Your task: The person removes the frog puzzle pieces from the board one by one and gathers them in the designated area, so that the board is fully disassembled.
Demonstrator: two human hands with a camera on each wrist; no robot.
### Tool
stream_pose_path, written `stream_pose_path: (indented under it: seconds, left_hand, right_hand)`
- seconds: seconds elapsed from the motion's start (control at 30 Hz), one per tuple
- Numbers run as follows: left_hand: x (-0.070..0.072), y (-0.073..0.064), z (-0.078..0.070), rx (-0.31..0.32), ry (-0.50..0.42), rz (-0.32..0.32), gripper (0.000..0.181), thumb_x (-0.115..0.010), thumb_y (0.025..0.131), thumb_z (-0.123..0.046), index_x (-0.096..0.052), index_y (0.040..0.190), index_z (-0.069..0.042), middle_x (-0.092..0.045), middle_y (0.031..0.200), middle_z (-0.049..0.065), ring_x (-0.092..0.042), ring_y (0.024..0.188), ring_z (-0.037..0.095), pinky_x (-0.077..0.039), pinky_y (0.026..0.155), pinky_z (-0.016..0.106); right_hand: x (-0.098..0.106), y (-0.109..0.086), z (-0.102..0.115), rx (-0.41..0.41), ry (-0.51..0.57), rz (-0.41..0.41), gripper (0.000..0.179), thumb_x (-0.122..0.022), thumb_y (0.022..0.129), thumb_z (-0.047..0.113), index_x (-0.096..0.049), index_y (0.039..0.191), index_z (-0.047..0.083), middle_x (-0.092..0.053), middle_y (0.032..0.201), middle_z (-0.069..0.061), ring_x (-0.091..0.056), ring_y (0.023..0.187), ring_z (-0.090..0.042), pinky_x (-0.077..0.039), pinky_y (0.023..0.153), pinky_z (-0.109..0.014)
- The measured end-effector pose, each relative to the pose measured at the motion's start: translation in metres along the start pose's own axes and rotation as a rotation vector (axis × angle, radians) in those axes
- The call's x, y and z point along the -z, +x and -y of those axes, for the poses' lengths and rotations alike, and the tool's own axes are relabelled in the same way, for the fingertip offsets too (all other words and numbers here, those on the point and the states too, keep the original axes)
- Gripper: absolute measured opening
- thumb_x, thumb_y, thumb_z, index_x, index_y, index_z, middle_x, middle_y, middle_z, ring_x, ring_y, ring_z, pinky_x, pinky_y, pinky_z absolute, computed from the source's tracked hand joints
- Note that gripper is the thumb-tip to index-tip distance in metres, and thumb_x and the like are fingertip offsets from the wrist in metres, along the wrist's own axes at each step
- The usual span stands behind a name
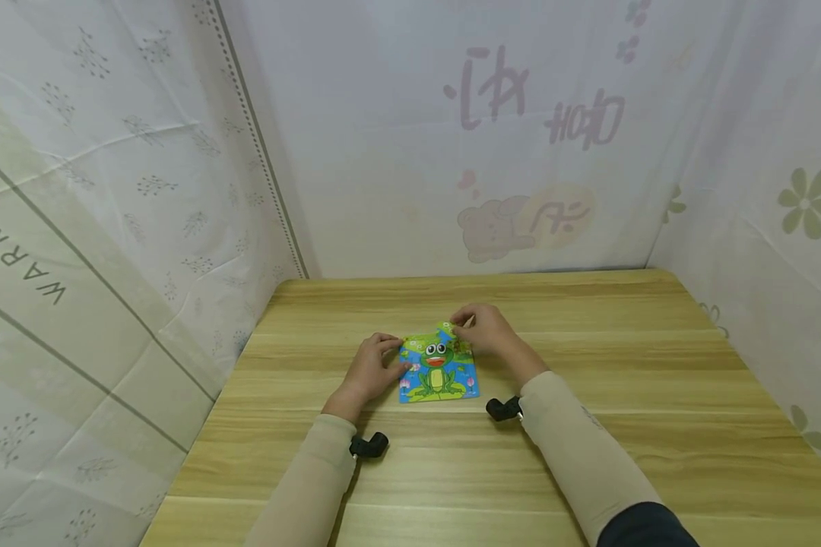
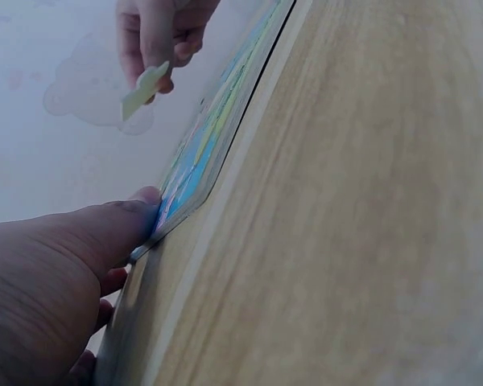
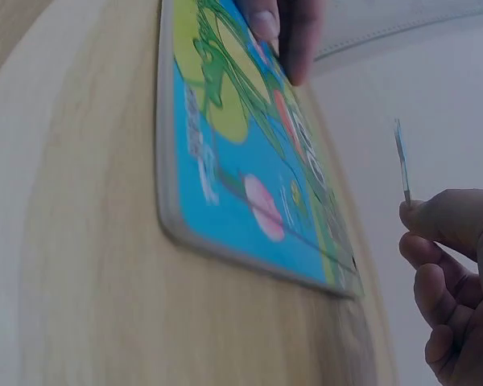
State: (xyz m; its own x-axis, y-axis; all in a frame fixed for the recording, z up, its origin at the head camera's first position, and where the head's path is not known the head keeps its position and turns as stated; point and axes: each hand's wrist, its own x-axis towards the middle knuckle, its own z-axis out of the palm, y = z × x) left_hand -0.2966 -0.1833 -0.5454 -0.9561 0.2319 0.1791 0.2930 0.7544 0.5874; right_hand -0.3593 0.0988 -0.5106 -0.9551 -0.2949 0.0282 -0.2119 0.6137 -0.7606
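A frog jigsaw puzzle [image 1: 436, 380] lies flat on the wooden table, its frog green on a blue ground. My right hand [image 1: 484, 328] pinches a small puzzle piece [image 1: 446, 327] between thumb and fingertips over the board's upper right part. The piece's pale back [image 2: 143, 92] faces the left wrist view; the right wrist view catches the piece edge-on [image 3: 402, 161], raised off the board. My left hand [image 1: 371, 371] rests at the board's left side, thumb [image 2: 137, 213] touching its edge and forefinger near the upper left corner. A dark gap in the picture shows at the upper right.
The wood-grain table [image 1: 588, 456] reaches to a pale printed curtain [image 1: 383, 152] behind, with more curtain on both sides. A black camera mount [image 1: 369, 445] sticks out from the left wrist, another mount [image 1: 503, 409] from the right.
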Motion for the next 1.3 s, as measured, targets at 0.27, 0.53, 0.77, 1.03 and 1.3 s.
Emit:
stream_pose_path:
  seconds: [0.27, 0.53, 0.77, 1.03, 1.3]
  left_hand:
    - [0.002, 0.0, -0.002, -0.005, -0.018, -0.001, 0.053, -0.082, 0.094, -0.031, -0.067, 0.139, -0.007, -0.058, 0.14, 0.007, -0.049, 0.136, 0.035, -0.044, 0.114, 0.05]
    - [0.002, 0.0, -0.001, 0.002, -0.011, 0.009, 0.054, -0.08, 0.096, -0.035, -0.067, 0.141, -0.009, -0.057, 0.141, 0.005, -0.049, 0.137, 0.032, -0.043, 0.115, 0.047]
    - [0.001, 0.0, -0.001, -0.002, -0.015, 0.007, 0.054, -0.08, 0.095, -0.036, -0.067, 0.141, -0.009, -0.057, 0.141, 0.005, -0.049, 0.137, 0.032, -0.043, 0.115, 0.048]
    - [0.002, -0.001, -0.001, -0.018, 0.007, 0.006, 0.053, -0.08, 0.096, -0.034, -0.067, 0.14, -0.008, -0.058, 0.142, 0.007, -0.049, 0.137, 0.033, -0.042, 0.116, 0.049]
    - [0.0, -0.001, 0.001, -0.028, 0.009, -0.004, 0.053, -0.081, 0.095, -0.032, -0.067, 0.139, -0.006, -0.058, 0.141, 0.008, -0.049, 0.136, 0.034, -0.042, 0.116, 0.05]
  right_hand:
    - [0.013, -0.007, -0.013, -0.003, -0.019, -0.031, 0.011, -0.073, 0.1, 0.021, -0.079, 0.109, 0.018, -0.069, 0.106, 0.0, -0.06, 0.091, -0.022, -0.053, 0.074, -0.036]
    - [0.022, -0.015, -0.016, -0.009, -0.006, -0.057, 0.011, -0.075, 0.099, 0.023, -0.08, 0.108, 0.019, -0.07, 0.108, 0.0, -0.06, 0.094, -0.024, -0.053, 0.076, -0.039]
    - [0.03, -0.018, -0.031, -0.041, 0.003, -0.092, 0.015, -0.075, 0.099, 0.023, -0.08, 0.111, 0.018, -0.071, 0.109, -0.002, -0.063, 0.093, -0.024, -0.055, 0.074, -0.038]
    - [0.038, -0.021, -0.047, -0.048, 0.026, -0.088, 0.016, -0.073, 0.099, 0.021, -0.079, 0.113, 0.016, -0.071, 0.112, -0.004, -0.065, 0.098, -0.025, -0.056, 0.081, -0.041]
    - [0.041, -0.024, -0.055, -0.064, 0.012, -0.084, 0.013, -0.074, 0.098, 0.018, -0.079, 0.108, 0.014, -0.07, 0.108, -0.006, -0.065, 0.1, -0.027, -0.054, 0.088, -0.045]
